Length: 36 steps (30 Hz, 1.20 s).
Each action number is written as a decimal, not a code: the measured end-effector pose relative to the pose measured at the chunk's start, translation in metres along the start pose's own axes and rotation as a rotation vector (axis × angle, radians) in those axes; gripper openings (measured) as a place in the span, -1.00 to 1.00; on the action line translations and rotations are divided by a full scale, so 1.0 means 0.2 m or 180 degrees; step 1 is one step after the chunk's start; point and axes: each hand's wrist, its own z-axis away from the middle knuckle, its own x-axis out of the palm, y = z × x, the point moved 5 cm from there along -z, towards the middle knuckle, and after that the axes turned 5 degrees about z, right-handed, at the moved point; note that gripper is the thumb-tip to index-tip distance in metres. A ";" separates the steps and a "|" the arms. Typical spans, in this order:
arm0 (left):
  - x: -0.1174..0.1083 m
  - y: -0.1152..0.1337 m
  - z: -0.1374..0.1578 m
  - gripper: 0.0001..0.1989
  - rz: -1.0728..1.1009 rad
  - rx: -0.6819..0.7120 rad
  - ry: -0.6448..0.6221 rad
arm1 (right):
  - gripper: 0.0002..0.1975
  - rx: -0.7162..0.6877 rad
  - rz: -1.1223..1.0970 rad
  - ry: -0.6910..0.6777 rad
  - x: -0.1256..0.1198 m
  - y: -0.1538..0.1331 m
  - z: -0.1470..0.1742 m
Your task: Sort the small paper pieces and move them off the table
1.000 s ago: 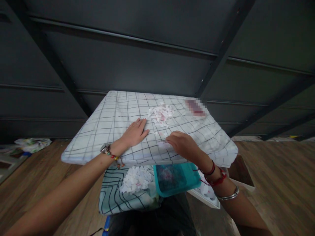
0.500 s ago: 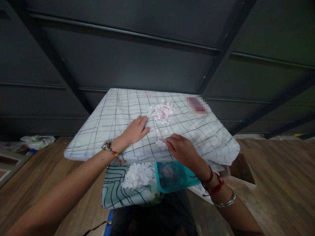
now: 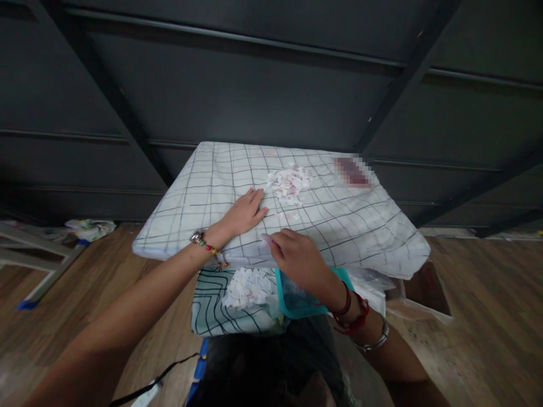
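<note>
My left hand (image 3: 245, 212) lies flat on the white checked cloth (image 3: 182, 198), fingers stretched out. Just beyond its fingertips is a loose pile of small white paper scraps (image 3: 291, 182) with reddish marks. A few scraps (image 3: 288, 216) lie nearer to me. My right hand (image 3: 297, 251) is closed in a pinch at the cloth's front edge, with a small pale pinkish piece (image 3: 267, 238) at its fingertips, too small to name. Below this hand, partly hidden by the wrist, sits a turquoise plastic tray (image 3: 299, 312). A second heap of white scraps (image 3: 247, 288) rests left of it.
Green black-lined fabric (image 3: 207, 308) lies under the lower heap. At the table's far right is a blurred-out reddish item (image 3: 353, 171). An open cardboard box (image 3: 426, 288) and clear plastic bags (image 3: 369, 280) are at the right. A dark panelled wall (image 3: 254, 90) stands behind the table.
The camera view has shifted, so the table appears further right and higher. My right hand has moved left along the front edge; the scraps beside its fingers no longer show. My left hand stays flat.
</note>
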 end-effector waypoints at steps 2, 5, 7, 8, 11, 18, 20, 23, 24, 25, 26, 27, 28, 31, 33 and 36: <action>0.00 -0.01 0.00 -0.41 0.0035 -0.0017 0.0027 | -0.75 -0.0126 -0.0098 -0.0010 0.00 -0.04 -0.01; -0.01 -0.02 0.00 -0.42 0.0087 -0.0058 0.0025 | -0.75 -0.0074 -0.0269 -0.0040 -0.02 0.00 -0.02; -0.01 -0.02 0.00 -0.42 0.0107 -0.0069 0.0001 | -0.75 0.0088 -0.0287 0.0006 -0.04 0.07 -0.02; -0.01 -0.02 0.00 -0.42 0.0113 -0.0069 -0.0009 | -0.75 0.0164 -0.0262 0.0028 -0.04 0.10 -0.01; -0.02 -0.01 0.00 -0.41 0.0123 -0.0076 -0.0023 | -0.75 0.0166 -0.0232 -0.0027 -0.04 0.12 0.02; 0.00 -0.01 0.00 -0.42 0.0070 -0.0090 -0.0070 | -0.77 -0.0453 -0.0347 -0.0287 -0.01 -0.01 0.07; 0.00 -0.02 0.00 -0.42 0.0076 -0.0073 -0.0073 | -0.77 -0.0441 -0.0368 -0.0261 -0.01 -0.01 0.07; 0.00 -0.02 0.00 -0.43 0.0071 -0.0073 -0.0084 | -0.76 -0.0271 -0.0396 -0.0098 -0.04 0.02 0.05; 0.00 -0.02 0.00 -0.43 0.0062 -0.0076 -0.0087 | -0.76 -0.0225 -0.0401 -0.0052 -0.05 0.04 0.05; 0.00 -0.01 0.00 -0.43 0.0051 -0.0077 -0.0090 | -0.76 -0.0185 -0.0401 -0.0005 -0.06 0.06 0.05; 0.00 -0.01 0.00 -0.42 0.0039 -0.0076 -0.0088 | -0.76 -0.0130 -0.0381 0.0046 -0.07 0.09 0.06; 0.00 -0.01 0.00 -0.42 0.0028 -0.0071 -0.0087 | -0.76 -0.0049 -0.0333 0.0113 -0.09 0.13 0.06; 0.00 -0.01 0.00 -0.42 0.0020 -0.0062 -0.0087 | -0.76 0.0047 -0.0265 0.0198 -0.10 0.19 0.06; -0.01 0.00 0.00 -0.43 0.0004 -0.0008 -0.0086 | -0.76 0.0303 -0.0039 0.0548 -0.13 0.40 0.05; -0.01 0.01 0.01 -0.42 -0.0023 0.0039 -0.0080 | -0.78 0.0299 -0.0022 0.0781 -0.12 0.54 0.02; 0.00 0.00 0.00 -0.41 -0.0075 0.0111 -0.0069 | -0.79 0.0220 0.0025 0.0536 -0.07 0.69 -0.05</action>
